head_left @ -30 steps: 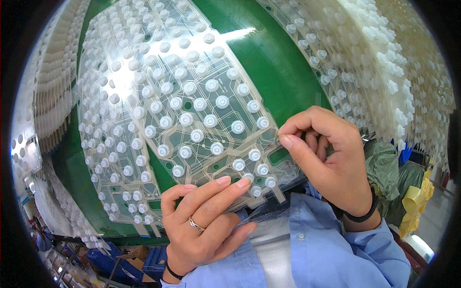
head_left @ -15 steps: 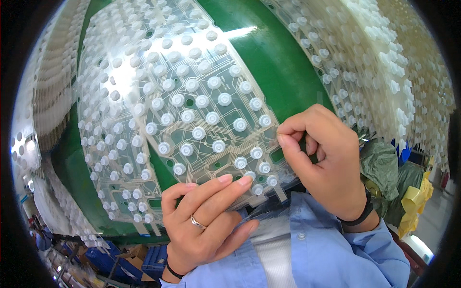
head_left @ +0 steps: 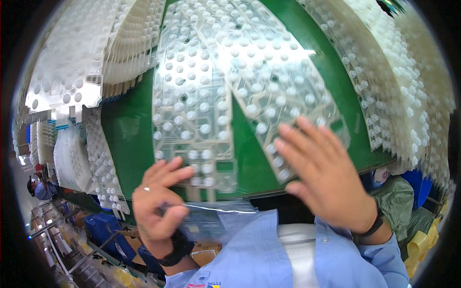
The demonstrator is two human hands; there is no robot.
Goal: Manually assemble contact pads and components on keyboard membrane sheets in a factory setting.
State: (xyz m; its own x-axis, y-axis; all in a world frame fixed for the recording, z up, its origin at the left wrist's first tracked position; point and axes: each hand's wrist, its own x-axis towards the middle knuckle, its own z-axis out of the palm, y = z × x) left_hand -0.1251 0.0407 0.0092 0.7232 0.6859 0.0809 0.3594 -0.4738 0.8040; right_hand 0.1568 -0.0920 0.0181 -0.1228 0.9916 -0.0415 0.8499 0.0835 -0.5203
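green tabletop (head_left: 126, 137) | right hand (head_left: 322, 180) spread over sheet (head_left: 288, 98) | left hand (head_left: 154, 201) spread at second sheet (head_left: 191, 115)

1. Centre: a wedge of bare green table (head_left: 248, 163) opens toward the person between the left dotted sheet (head_left: 180, 103) and the right dotted sheet (head_left: 271, 89); it narrows away and closes where the sheets meet.
2. Left: a green strip gives passage beside the left sheet, bounded by the left stack (head_left: 67, 53) and a hanging sheet (head_left: 104, 165).
3. Right: a narrower green strip runs between the right sheet and the right stack (head_left: 408, 91).
4. Near corners: the left hand (head_left: 163, 194) obstructs the left sheet's corner; the right hand (head_left: 324, 175) covers the right sheet's lower part (contact unclear, blurred).
5. Near edge: clear film (head_left: 216, 221) obstructs low access beside the left hand.
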